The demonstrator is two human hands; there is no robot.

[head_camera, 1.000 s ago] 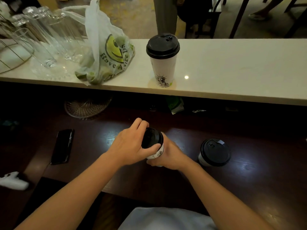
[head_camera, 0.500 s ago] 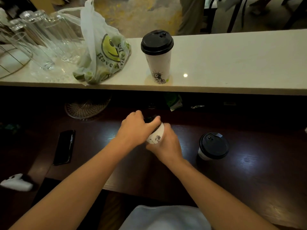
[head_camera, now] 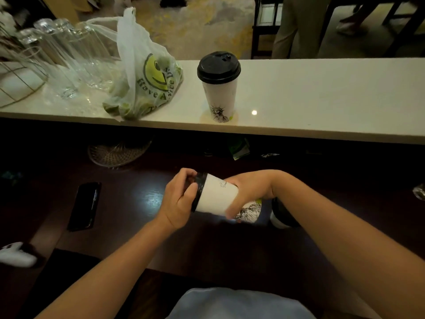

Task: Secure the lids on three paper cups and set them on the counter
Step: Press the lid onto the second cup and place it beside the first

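A white paper cup lies tipped on its side above the dark wooden table, its black lid pointing left. My left hand is cupped over the lid. My right hand wraps the cup's body near the base. A second lidded cup stands upright on the pale counter. A third cup with a black lid stands on the table, mostly hidden behind my right forearm.
A plastic bag of green fruit and several clear glasses sit on the counter's left. A black phone lies on the table to the left. A wicker tray rests under the counter edge.
The cup held in both hands has tipped from nearly upright onto its side, lid turned left. My right hand has shifted to the cup's base and now covers the third cup.
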